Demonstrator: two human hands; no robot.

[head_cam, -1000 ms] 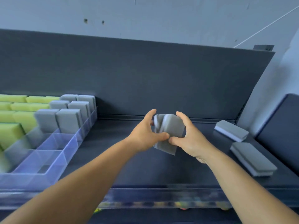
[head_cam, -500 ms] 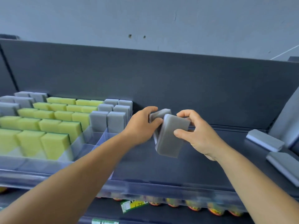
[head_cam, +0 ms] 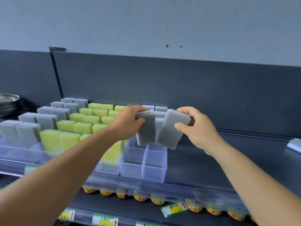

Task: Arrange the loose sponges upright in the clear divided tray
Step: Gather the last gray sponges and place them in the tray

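Each hand pinches 1 grey sponge upright, long axis vertical: your left hand holds the left sponge directly over the clear tray's empty front compartments, while your right hand holds the right sponge tilted at their right edge.

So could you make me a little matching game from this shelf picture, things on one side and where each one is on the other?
Things:
1. yellow sponges
2. grey sponge in the left hand
3. grey sponge in the right hand
4. metal bowl

Places:
A. far left, beyond the clear tray
B. held tilted over the tray's right edge
C. standing upright in the tray's middle rows
D. held over the tray's empty front compartments

Pairs: 1-C, 2-D, 3-B, 4-A
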